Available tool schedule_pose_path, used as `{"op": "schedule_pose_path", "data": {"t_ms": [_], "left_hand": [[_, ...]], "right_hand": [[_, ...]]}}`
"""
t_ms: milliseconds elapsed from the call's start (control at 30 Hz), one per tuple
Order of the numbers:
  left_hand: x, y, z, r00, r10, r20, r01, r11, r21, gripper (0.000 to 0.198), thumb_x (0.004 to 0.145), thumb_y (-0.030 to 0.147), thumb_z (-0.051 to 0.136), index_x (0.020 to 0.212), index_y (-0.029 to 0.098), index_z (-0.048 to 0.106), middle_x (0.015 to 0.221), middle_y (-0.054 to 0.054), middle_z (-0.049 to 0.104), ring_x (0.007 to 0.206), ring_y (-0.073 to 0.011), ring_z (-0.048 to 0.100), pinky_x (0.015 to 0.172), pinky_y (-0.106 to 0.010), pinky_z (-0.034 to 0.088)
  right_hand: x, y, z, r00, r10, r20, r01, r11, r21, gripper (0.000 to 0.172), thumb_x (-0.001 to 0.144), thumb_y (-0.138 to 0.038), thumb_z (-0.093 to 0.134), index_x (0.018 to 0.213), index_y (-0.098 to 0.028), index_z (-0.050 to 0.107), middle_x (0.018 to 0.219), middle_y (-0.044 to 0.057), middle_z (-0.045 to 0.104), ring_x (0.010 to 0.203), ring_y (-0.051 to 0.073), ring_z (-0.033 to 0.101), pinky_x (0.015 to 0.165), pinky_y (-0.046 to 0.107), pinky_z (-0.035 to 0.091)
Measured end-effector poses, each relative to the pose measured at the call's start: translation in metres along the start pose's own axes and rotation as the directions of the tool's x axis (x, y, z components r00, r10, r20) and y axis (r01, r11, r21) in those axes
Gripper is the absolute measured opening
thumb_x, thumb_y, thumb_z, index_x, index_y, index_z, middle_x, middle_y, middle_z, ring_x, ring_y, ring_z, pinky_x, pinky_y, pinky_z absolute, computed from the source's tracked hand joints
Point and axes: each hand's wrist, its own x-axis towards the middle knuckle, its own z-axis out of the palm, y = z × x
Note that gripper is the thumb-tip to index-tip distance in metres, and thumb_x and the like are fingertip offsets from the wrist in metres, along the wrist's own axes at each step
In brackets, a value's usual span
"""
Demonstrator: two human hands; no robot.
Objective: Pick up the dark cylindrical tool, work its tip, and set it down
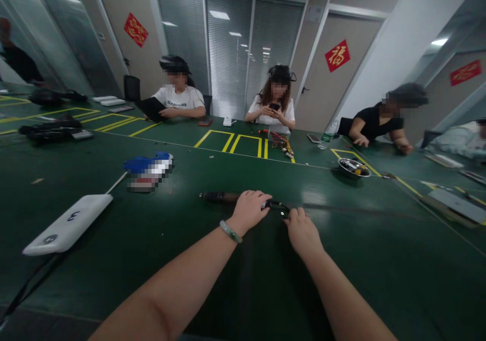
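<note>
A long dark cylindrical tool [220, 198] lies crosswise on the green table, its narrow tip pointing left. Its exact kind is not clear. My left hand [248, 210], with a jade-like bangle at the wrist, is closed over the tool's right part and hides some of it. From that end a short black cord [281, 205] runs to my right hand [304, 232]. The fingers of my right hand are pinched together at the cord, by a small dark piece [283, 214] with a bright spot.
Left of me lie a white power bank [72, 224] marked 3 and a blue-and-white item [150, 169]. Farther off are a metal bowl [354, 168] of small parts, a water bottle [328, 134] and colored wires [281, 143]. Several people sit around the table.
</note>
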Motion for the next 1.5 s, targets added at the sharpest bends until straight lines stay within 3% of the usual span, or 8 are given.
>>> {"op": "schedule_pose_path", "data": {"t_ms": [133,300,600,833,1100,1267,1500], "left_hand": [[-0.001,0.002,-0.006,0.998,0.023,0.06,-0.024,0.999,0.028,0.023,0.087,0.034,0.058,0.108,0.029,0.064,0.1,-0.002,0.063,0.096,-0.0206,0.058,0.086,-0.035,0.043],[-0.003,0.001,-0.017,0.983,0.066,0.173,-0.076,0.996,0.051,0.021,0.083,0.036,0.061,0.102,0.028,0.065,0.096,-0.002,0.061,0.092,-0.0206,0.058,0.082,-0.033,0.044],[-0.009,0.001,-0.013,0.987,0.108,0.118,-0.112,0.993,0.034,0.023,0.087,0.029,0.058,0.11,0.029,0.062,0.108,-0.002,0.059,0.1,-0.019,0.056,0.089,-0.033,0.043],[-0.003,0.006,-0.008,0.989,0.09,0.118,-0.1,0.992,0.076,0.019,0.088,0.028,0.056,0.105,0.027,0.063,0.099,-0.003,0.056,0.093,-0.0192,0.055,0.081,-0.031,0.045],[-0.002,0.004,-0.005,0.992,0.094,0.089,-0.099,0.994,0.047,0.016,0.088,0.032,0.058,0.101,0.026,0.065,0.103,-0.002,0.059,0.096,-0.0189,0.056,0.085,-0.033,0.044],[0.0,0.002,-0.002,0.993,0.097,0.063,-0.096,0.995,-0.012,0.014,0.088,0.032,0.058,0.099,0.026,0.066,0.105,-0.001,0.061,0.099,-0.0187,0.056,0.087,-0.034,0.044],[0.001,-0.001,0.002,0.994,0.088,0.064,-0.085,0.995,-0.051,0.017,0.091,0.035,0.057,0.102,0.027,0.067,0.109,-0.001,0.062,0.101,-0.0189,0.056,0.089,-0.035,0.044]], "right_hand": [[0.01,0.009,0.005,1.0,0.008,-0.023,-0.007,0.999,0.045,0.017,0.095,-0.027,0.047,0.096,-0.014,0.059,0.103,0.012,0.054,0.09,0.024,0.057,0.079,0.034,0.042],[0.019,0.022,0.002,0.994,0.063,-0.094,-0.039,0.971,0.234,0.017,0.095,-0.03,0.046,0.092,-0.018,0.058,0.102,0.008,0.056,0.088,0.021,0.057,0.078,0.033,0.043],[0.02,0.007,0.003,0.99,-0.044,-0.135,0.093,0.92,0.38,0.01,0.093,-0.026,0.049,0.093,-0.02,0.057,0.104,0.006,0.057,0.086,0.018,0.059,0.074,0.03,0.044],[0.032,0.003,0.013,0.978,-0.053,-0.2,0.135,0.893,0.428,0.013,0.094,-0.028,0.048,0.091,-0.019,0.057,0.101,0.005,0.059,0.088,0.018,0.058,0.074,0.028,0.043],[0.025,0.003,0.001,0.998,-0.045,-0.04,0.057,0.911,0.409,0.012,0.091,-0.033,0.055,0.093,-0.023,0.062,0.088,0.001,0.066,0.079,0.018,0.061,0.069,0.028,0.04],[0.025,-0.001,0.003,0.996,-0.057,-0.062,0.078,0.897,0.435,0.012,0.091,-0.028,0.054,0.094,-0.024,0.065,0.094,0.001,0.068,0.087,0.018,0.061,0.075,0.029,0.042],[0.023,-0.004,0.0,0.999,-0.05,-0.017,0.052,0.884,0.465,0.015,0.091,-0.03,0.051,0.094,-0.024,0.065,0.093,0.002,0.068,0.083,0.018,0.062,0.073,0.028,0.043]]}}
